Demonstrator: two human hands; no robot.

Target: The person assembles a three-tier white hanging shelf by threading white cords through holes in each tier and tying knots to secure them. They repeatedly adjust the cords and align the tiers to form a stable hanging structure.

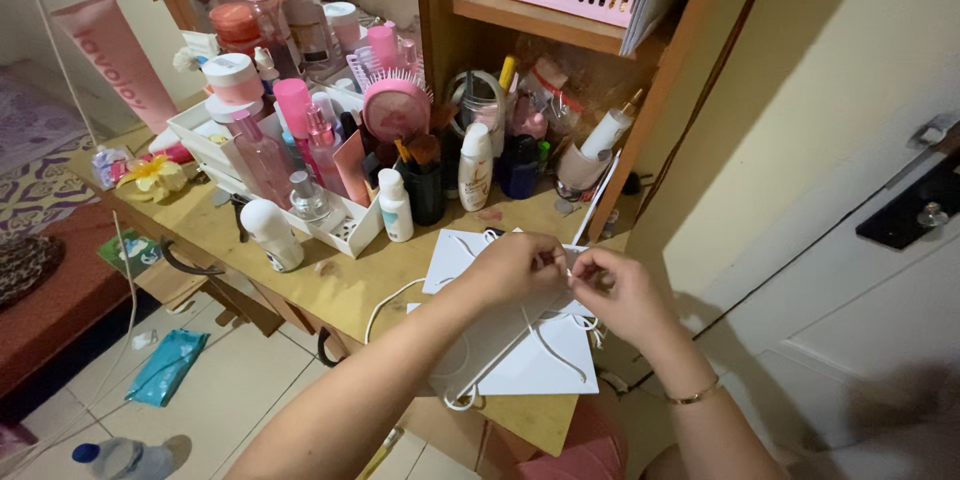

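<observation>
Fingers of the left hand [520,265] and right hand [612,292] met, pinched shut on a thin white cord [548,338] that trailed in loops over flat white paper bags [540,365] lying on the wooden desk [340,285], near a white organiser tray [352,232] crowded with pink bottles.

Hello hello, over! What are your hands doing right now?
Left hand and right hand together, both pinching a thin white cord. White paper bags flat on wooden table beneath. Bottles crowd behind; nothing blocking.
</observation>
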